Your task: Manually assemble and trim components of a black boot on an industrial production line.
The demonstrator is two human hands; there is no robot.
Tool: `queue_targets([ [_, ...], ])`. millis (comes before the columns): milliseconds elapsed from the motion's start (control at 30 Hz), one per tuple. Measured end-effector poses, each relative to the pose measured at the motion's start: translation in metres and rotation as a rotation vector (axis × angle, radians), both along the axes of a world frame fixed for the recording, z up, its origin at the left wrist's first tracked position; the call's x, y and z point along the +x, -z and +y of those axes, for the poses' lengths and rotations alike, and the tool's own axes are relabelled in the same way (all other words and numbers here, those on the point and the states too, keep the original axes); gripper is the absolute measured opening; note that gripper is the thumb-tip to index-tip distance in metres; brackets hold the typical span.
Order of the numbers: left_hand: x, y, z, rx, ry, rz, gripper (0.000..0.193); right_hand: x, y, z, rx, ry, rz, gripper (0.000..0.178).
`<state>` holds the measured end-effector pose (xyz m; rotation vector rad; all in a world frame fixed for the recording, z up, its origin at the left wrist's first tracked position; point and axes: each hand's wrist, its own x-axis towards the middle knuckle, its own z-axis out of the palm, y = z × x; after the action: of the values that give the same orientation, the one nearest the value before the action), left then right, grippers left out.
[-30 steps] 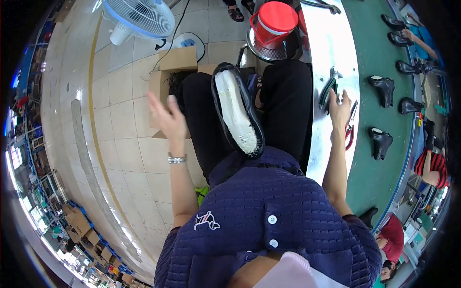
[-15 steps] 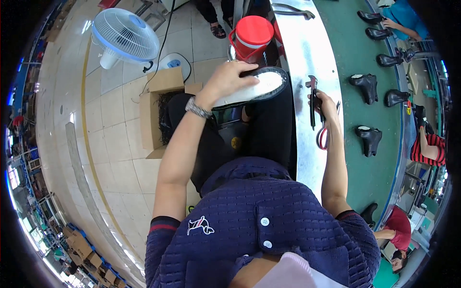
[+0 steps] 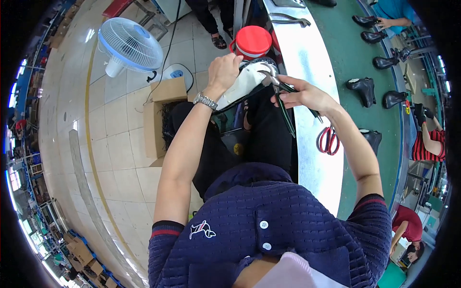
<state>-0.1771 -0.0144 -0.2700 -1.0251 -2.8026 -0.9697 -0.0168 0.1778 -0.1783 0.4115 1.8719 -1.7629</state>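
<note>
A black shoe with a white underside [image 3: 244, 86] rests tilted across my thighs. Around its edge, toward the toe, my left hand [image 3: 224, 73] is closed, with a metal watch on the wrist. My right hand [image 3: 307, 96] grips pincers [image 3: 286, 117] by their dark handles, which are spread apart. The pincers' metal jaws are up against the shoe near its toe; what lies between the jaws is too small to tell. Red-handled scissors [image 3: 329, 144] lie on the metal bench top [image 3: 312, 177], below my right forearm.
A second pair of pincers [image 3: 288, 19] lies at the bench's far end. Past the bench, black boots [image 3: 363, 91] stand on a green belt [image 3: 357, 113]. Beyond my knees is a red-lidded jug [image 3: 253, 41]. A cardboard box [image 3: 153, 120] and a fan [image 3: 129, 43] stand left. Other people work at right.
My right hand has brought the pincers from the bench leftward to the shoe. My left hand has gone from lying over the underside to gripping the edge, and the shoe has turned.
</note>
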Motion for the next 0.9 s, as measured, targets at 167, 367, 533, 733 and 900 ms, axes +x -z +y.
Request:
queue_targets([
  [167, 0.049, -0.011, -0.026, 0.101, 0.201, -0.320, 0.079, -0.034, -0.002, -0.003, 0.116, -0.218, -0.070, 0.060],
  [367, 0.098, -0.009, -0.025, 0.022, 0.065, 0.016, 0.091, 0.000, 0.020, -0.025, 0.283, -0.161, 0.090, 0.061],
  [533, 0.106, -0.014, -0.025, 0.094, 0.110, 0.060, 0.081, 0.035, 0.045, -0.043, 0.546, -0.071, 0.436, 0.060],
  [733, 0.107, 0.001, -0.034, 0.040, 0.155, 0.205, 0.076, 0.029, 0.033, -0.032, 0.819, -0.250, 0.515, 0.059],
  [900, 0.101, 0.012, -0.038, -0.095, 0.172, 0.425, 0.070, -0.010, -0.039, -0.022, 0.898, -0.424, 0.427, 0.058],
])
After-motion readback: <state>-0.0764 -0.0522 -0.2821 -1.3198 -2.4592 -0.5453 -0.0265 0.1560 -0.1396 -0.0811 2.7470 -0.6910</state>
